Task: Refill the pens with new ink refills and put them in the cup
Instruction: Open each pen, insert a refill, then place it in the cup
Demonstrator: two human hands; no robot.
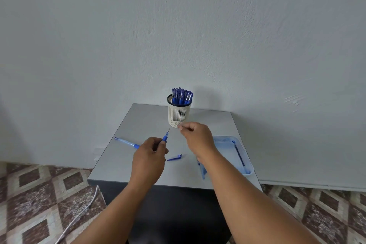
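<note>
Over the middle of the table the left hand grips a pen by its lower part, fingers curled round it, with the blue grip and bare tip pointing up and away. The right hand hovers just in front of the cup, fingertips pinched together; whether they hold some small part I cannot tell, it is too small to make out. A slip seems the main risk: the pen is thin, and a loose hold while the two hands meet could drop it, and it could roll toward the near edge. The cap lies loose between the hands, near enough that a forearm sweep could knock it off the near edge. A barrel rests at the left edge, one end at or just over it, so a light nudge would likely send it to the floor. The cup stands at the far edge, already packed with pens, and a hard push of one more could tip it toward the wall. The tray fills the right near corner, its side close to the right edge, with a refill inside; the right forearm crosses over its near left corner. Open room lies mainly in the left centre of the table, between barrel, cup and cap.
</note>
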